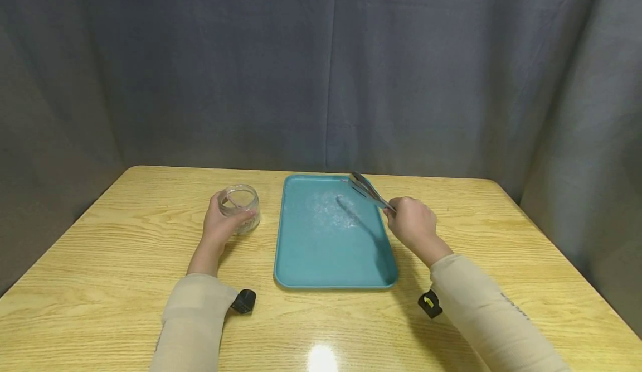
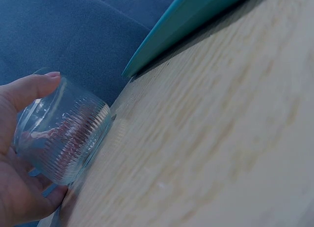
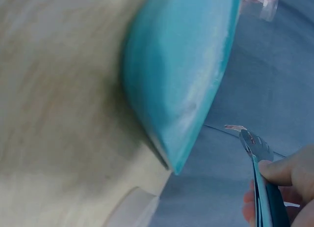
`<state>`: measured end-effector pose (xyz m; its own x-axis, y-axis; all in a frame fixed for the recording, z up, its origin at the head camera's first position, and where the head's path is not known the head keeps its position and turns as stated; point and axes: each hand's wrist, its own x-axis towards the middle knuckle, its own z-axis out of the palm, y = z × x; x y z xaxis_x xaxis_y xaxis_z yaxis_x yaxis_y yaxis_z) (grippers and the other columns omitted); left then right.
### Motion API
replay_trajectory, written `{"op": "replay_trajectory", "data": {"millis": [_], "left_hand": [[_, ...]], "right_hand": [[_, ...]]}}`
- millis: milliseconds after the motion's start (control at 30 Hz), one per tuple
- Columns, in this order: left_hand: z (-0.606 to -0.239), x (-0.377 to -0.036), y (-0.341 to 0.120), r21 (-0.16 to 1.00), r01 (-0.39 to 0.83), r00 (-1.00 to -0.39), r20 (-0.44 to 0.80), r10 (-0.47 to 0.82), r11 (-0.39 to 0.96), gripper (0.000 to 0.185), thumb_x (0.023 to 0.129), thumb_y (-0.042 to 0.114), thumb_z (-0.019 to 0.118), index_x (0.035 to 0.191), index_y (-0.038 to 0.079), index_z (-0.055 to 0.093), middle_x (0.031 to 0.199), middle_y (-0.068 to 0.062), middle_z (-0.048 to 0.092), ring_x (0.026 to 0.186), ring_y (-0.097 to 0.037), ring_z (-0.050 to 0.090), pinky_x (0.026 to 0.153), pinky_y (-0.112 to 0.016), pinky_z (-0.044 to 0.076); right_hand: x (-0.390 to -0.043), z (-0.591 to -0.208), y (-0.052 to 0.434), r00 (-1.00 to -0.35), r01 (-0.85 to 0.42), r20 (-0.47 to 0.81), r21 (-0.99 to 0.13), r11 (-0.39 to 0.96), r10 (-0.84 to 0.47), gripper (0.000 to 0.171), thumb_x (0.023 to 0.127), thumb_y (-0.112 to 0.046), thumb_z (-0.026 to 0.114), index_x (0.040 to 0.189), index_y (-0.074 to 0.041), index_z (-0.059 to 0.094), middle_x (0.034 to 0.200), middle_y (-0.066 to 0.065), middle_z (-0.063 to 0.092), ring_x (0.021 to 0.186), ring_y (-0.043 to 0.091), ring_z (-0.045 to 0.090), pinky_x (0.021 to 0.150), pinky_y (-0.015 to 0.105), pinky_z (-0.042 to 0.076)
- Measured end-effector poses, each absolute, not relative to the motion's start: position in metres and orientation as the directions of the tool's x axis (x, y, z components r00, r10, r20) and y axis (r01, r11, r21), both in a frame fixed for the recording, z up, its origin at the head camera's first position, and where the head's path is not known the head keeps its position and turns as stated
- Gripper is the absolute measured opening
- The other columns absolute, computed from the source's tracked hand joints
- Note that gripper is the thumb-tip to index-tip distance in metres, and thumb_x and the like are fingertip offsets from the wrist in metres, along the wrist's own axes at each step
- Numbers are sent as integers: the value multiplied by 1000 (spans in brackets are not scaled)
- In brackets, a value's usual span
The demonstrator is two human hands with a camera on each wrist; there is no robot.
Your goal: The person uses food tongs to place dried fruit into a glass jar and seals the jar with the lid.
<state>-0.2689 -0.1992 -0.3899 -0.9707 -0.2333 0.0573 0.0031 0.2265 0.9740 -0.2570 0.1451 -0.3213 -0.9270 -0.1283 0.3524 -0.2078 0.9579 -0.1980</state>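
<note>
tongs [image 1: 368, 190] gripped in the right hand [image 1: 412, 221] hover over the bare tray [image 1: 301, 260], left hand [image 1: 220, 224] clasping the seemingly empty glass jar [image 1: 242, 206], nothing moved yet.

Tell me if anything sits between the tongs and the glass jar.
Nothing visible does. The tongs in the right hand hover over the teal tray; the glass jar, held by the left hand, stands beside it.

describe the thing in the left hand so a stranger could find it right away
Start at the wooden table and find the teal tray in its middle. Just left of the tray, the left hand grips a small clear glass jar. It is the only see-through thing there, with a ribbed base, unlike the metal tongs opposite.
</note>
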Motion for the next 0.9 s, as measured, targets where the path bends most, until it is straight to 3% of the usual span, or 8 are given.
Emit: {"op": "replay_trajectory", "data": {"millis": [333, 600, 900], "left_hand": [[-390, -270, -199, 978, 13, -972, 60, -226, 208, 90, 70, 18, 71, 137, 12, 11, 138, -13, 17, 121, -36, 22, 94, -46, 27], [-390, -270, -199, 976, 3, -971, 55, -234, 217, 91, 70, 18, 71, 137, 13, 12, 138, -11, 18, 121, -35, 22, 94, -46, 26], [-389, -269, -200, 977, 11, -973, 60, -225, 211, 90, 70, 18, 71, 137, 12, 12, 138, -11, 18, 122, -35, 21, 95, -45, 25]], "right_hand": [[-259, -294, 137, -908, -218, 404, -237, 947, -108, 14, 83, -21, 56, 79, -11, 65, 65, 2, 58, 55, 20, 49, 43, 36, 35], [-255, -272, 115, -902, -226, 418, -247, 942, -107, 21, 85, -24, 54, 96, -10, 66, 84, 8, 63, 68, 25, 56, 52, 41, 40], [-246, -258, 86, -858, -308, 484, -221, 925, -170, 21, 84, -24, 57, 97, -11, 66, 83, 7, 61, 69, 26, 56, 52, 41, 41]]}}
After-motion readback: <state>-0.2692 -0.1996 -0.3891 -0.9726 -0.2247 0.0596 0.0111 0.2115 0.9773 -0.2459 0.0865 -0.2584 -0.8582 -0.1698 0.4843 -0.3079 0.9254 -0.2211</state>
